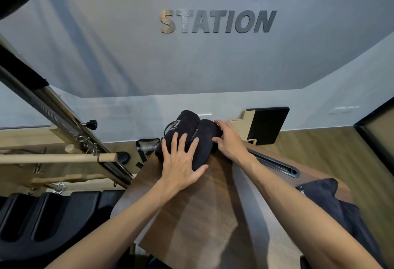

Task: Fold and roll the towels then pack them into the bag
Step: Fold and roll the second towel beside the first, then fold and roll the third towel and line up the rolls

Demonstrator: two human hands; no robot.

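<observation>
Two dark rolled towels (pixel 193 138) lie side by side at the far end of my desk (pixel 204 204), touching along their length, the left one showing a pale logo near its far end. I can't tell whether they are two separate rolls or one towel doubled over, though the seam between them reads as two. My left hand (pixel 181 162) lies flat across their near ends, fingers spread and straight, thumb hooked under the near edge of the right roll, so it is pressing rather than gripping. My right hand (pixel 229 140) is on the right flank of the right roll, fingers curled over its top and thumb against its side, cupping it and pushing it toward the other. I judge I am at the end of rolling, squaring the pair up tight before packing. Something dark just beyond the rolls may be the bag's mouth, but it is too hidden for me to say; a strap and a bottle (pixel 147 147) lie off the desk's far left corner. Next I would need to gather both rolls in a firm two-handed hold without letting them unwind. One loose towel (pixel 332 202) is draped over the desk's right edge near my right forearm, not yet folded.
</observation>
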